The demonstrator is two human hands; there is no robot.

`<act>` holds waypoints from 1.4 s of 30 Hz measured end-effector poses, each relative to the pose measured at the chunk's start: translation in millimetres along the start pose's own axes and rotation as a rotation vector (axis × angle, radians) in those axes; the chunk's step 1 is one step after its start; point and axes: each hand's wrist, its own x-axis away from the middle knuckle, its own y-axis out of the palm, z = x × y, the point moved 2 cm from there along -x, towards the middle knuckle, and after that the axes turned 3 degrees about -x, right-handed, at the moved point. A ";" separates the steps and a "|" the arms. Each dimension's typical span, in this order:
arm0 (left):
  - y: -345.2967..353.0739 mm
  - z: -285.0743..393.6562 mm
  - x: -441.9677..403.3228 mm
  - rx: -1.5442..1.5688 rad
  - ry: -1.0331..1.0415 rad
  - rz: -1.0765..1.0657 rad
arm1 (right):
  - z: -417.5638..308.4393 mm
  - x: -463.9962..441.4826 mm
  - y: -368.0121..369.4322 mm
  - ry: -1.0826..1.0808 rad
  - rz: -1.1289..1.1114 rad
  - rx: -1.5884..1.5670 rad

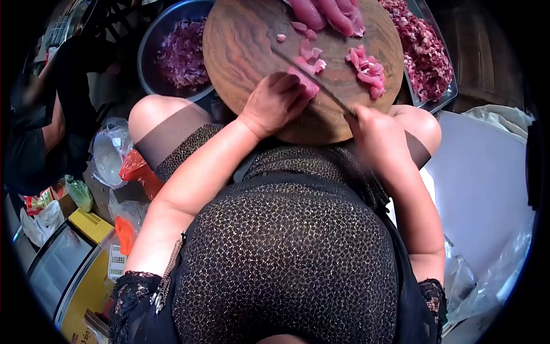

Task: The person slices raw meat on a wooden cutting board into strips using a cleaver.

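A round wooden chopping board [246, 54] lies in front of me, close to my knees. My right hand [375, 135] is closed round the handle of a knife [321, 86], whose blade slants up and left across the board. With bent fingers my left hand [275, 102] presses on a piece of raw meat [308, 87] right beside the blade. Cut meat strips [368, 71] form a small pile to the right of the knife. Larger pink pieces of meat [329, 14] sit at the far edge. A tiny scrap lies left of them.
A metal bowl [148, 69] of chopped meat stands left of the board, and a tray [444, 94] heaped with minced meat stands right. Another person [57, 114] in dark clothes is at the left. Plastic bags [112, 152] and a yellow case [86, 281] are lower left.
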 end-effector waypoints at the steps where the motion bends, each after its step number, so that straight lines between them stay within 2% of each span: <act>1: 2.2 -2.0 -2.4 -0.009 0.012 0.034 | -0.1 5.2 -1.7 -0.004 -0.030 0.040; 7: 0.4 -3.1 -4.8 0.065 0.021 0.046 | -9.0 -13.2 14.9 0.035 -0.182 0.081; 10: -1.0 -1.7 -4.5 0.067 0.023 0.023 | -2.5 -47.0 40.7 -0.004 -0.093 0.077; 12: -6.1 -0.8 -2.0 0.009 0.082 0.013 | -3.7 -53.1 40.9 -0.075 0.110 -0.022; 13: -9.3 -0.1 -2.1 0.000 0.085 0.027 | -3.6 -50.8 33.9 -0.085 0.118 -0.013; 15: -13.5 3.1 5.2 -0.023 0.008 0.045 | -3.0 -34.8 15.7 -0.051 0.060 -0.008; 16: -14.3 3.4 7.3 -0.009 -0.032 -0.064 | -7.5 -23.1 8.3 -0.044 0.033 0.029; 17: -11.9 5.7 13.4 0.003 -0.043 -0.075 | -8.2 -9.6 7.1 -0.035 0.016 0.025; 20: -7.2 0.3 6.2 0.022 -0.003 0.055 | -9.0 3.6 0.3 0.001 -0.135 0.086; 25: -12.5 1.6 5.2 0.058 -0.002 0.012 | -23.1 -18.2 19.6 -0.003 -0.186 0.089; 29: -10.7 0.8 4.9 0.042 0.011 0.035 | -9.0 -51.7 48.8 -0.112 0.126 -0.078; 31: -15.1 -0.8 3.0 0.014 0.010 0.043 | -8.5 -51.5 34.8 -0.082 0.137 -0.075; 34: -13.6 4.2 19.4 0.001 -0.087 -0.026 | -17.8 -16.1 10.8 -0.049 -0.028 0.000; 35: -14.2 2.7 20.5 -0.005 -0.056 -0.029 | -17.2 -5.0 10.9 -0.046 -0.042 0.002; 38: -9.7 -0.1 18.1 0.005 -0.014 0.080 | -17.4 8.3 7.4 0.026 -0.184 0.121; 41: -11.3 -0.4 17.2 0.044 0.014 0.073 | -25.2 -5.0 13.5 0.067 -0.236 0.089; 42: -11.8 0.4 17.2 0.073 -0.010 0.073 | -26.4 -15.0 22.9 0.032 -0.189 0.064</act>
